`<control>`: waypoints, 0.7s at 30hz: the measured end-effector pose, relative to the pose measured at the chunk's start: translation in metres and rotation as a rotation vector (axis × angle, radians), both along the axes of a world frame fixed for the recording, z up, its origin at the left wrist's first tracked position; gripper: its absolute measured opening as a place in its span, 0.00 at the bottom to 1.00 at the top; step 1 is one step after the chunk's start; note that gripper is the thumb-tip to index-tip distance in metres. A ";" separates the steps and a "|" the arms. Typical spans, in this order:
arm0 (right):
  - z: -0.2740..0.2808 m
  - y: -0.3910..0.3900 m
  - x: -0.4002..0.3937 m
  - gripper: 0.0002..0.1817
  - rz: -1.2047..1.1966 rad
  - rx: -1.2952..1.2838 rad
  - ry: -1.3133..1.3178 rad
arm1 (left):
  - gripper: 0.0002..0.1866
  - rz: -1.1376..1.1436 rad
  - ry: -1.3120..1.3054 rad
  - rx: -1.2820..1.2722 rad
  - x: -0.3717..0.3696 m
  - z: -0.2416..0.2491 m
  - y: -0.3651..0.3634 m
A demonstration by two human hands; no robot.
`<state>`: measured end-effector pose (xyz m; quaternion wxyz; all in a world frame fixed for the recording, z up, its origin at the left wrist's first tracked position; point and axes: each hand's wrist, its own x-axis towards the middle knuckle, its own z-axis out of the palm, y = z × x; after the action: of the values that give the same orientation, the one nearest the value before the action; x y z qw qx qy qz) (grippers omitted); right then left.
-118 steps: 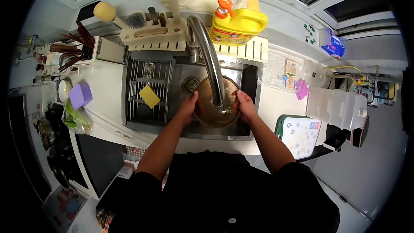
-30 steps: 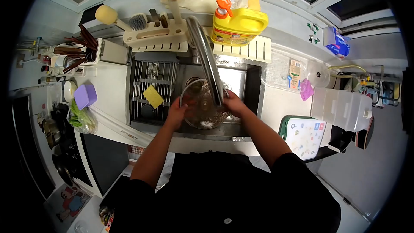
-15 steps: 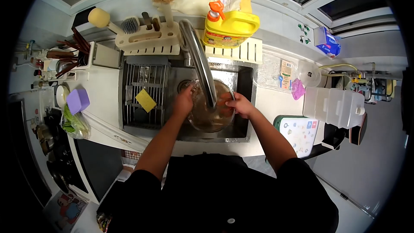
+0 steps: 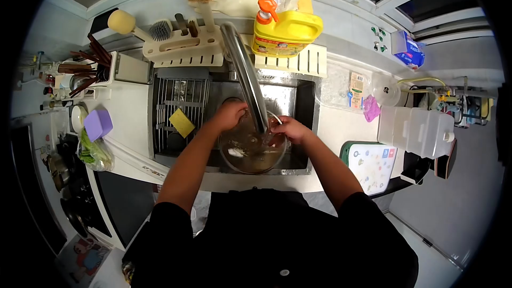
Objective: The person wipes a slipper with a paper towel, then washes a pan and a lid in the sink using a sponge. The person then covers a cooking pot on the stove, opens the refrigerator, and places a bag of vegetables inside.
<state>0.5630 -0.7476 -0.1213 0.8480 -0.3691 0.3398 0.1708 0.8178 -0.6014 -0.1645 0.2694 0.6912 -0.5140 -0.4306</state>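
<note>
A round, see-through glass lid (image 4: 250, 152) with a thin rim is held in the sink (image 4: 304, 101), under the chrome faucet (image 4: 244, 77). My left hand (image 4: 232, 114) is closed on the lid's upper left edge. At its upper right edge, my right hand (image 4: 291, 129) grips the rim, and some of its fingers show dimly through the glass. The faucet spout covers part of the lid between my hands. Wet glints lie on the glass.
Left in the sink is a dish rack (image 4: 173, 93) with a yellow sponge (image 4: 182, 122). Behind stand a yellow detergent jug (image 4: 285, 34) and a brush holder (image 4: 181, 45). A cutting board (image 4: 368, 165) lies right, a purple container (image 4: 97, 125) left.
The lid has shifted toward my body and slightly left, its near edge now lower. Both hands have moved to its far side, closer together, still holding it.
</note>
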 end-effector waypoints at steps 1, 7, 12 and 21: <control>0.002 -0.004 0.000 0.24 -0.003 0.002 -0.004 | 0.20 -0.046 0.087 -0.021 0.002 0.005 0.004; -0.002 -0.010 0.008 0.22 0.110 0.015 0.012 | 0.18 0.100 0.020 0.144 -0.017 0.007 -0.001; -0.008 -0.009 0.012 0.21 0.103 0.035 0.047 | 0.12 0.008 -0.449 0.043 -0.030 0.003 -0.014; -0.018 0.002 0.033 0.18 0.153 -0.078 0.005 | 0.14 0.008 -0.311 0.024 -0.026 -0.001 -0.020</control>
<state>0.5957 -0.7456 -0.1397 0.8166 -0.4265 0.3189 0.2224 0.7922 -0.6212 -0.1651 0.1799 0.7550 -0.5414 -0.3233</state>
